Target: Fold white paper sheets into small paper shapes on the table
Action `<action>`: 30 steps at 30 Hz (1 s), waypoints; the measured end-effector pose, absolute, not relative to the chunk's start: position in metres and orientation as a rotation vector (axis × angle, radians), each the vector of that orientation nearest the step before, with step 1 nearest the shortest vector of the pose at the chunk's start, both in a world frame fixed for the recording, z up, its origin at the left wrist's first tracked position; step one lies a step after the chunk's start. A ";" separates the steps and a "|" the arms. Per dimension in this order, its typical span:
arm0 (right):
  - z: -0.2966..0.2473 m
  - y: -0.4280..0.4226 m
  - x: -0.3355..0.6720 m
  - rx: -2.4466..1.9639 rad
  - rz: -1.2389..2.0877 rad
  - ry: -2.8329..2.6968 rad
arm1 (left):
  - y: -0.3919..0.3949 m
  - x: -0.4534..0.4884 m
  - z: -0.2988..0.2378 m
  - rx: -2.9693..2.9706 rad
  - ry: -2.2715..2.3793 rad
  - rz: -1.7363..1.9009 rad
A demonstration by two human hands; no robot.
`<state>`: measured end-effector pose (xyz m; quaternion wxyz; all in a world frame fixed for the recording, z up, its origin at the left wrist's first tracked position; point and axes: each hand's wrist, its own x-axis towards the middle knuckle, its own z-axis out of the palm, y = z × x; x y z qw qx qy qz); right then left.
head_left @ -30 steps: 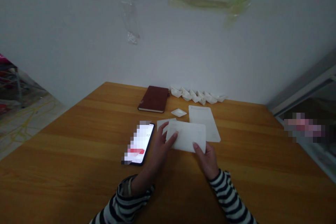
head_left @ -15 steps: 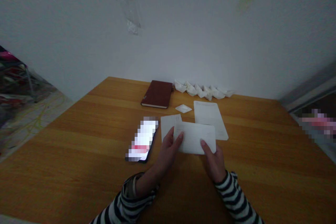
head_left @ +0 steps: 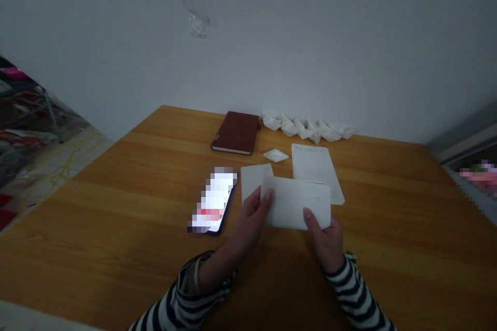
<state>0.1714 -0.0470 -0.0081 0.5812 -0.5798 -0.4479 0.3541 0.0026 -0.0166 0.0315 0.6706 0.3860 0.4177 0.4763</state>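
Between my two hands is a white lined sheet of paper (head_left: 291, 201), held up above the table with its long side across. My left hand (head_left: 254, 214) pinches its left end, thumb on top. My right hand (head_left: 326, 238) grips the lower right part, thumb on the face and fingers hidden behind. Behind the held sheet, another small piece of paper (head_left: 252, 178) lies partly covered on the left. To the right lies a stack of lined paper (head_left: 316, 168). A flat diamond-shaped folded paper (head_left: 276, 155) rests just beyond.
A phone (head_left: 215, 199) with a lit, blurred screen lies left of my hands. Farther back is a brown notebook (head_left: 236, 133). Several folded paper boats (head_left: 298, 126) stand in a row against the wall (head_left: 272, 51). All rest on the wooden table (head_left: 116, 196).
The view has shifted slightly, so the table items sit a little higher and farther right. My right hand has moved slightly away from the left, and more of the held sheet shows between them.
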 end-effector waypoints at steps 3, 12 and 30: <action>-0.008 -0.047 0.170 -1.371 0.829 -1.022 | -0.017 0.002 0.031 0.909 1.028 1.088; -0.014 -0.048 0.173 -1.363 0.886 -1.002 | -0.018 0.002 0.029 0.965 1.005 1.078; -0.009 -0.046 0.175 -1.413 0.801 -1.073 | -0.020 0.001 0.033 0.967 1.034 1.035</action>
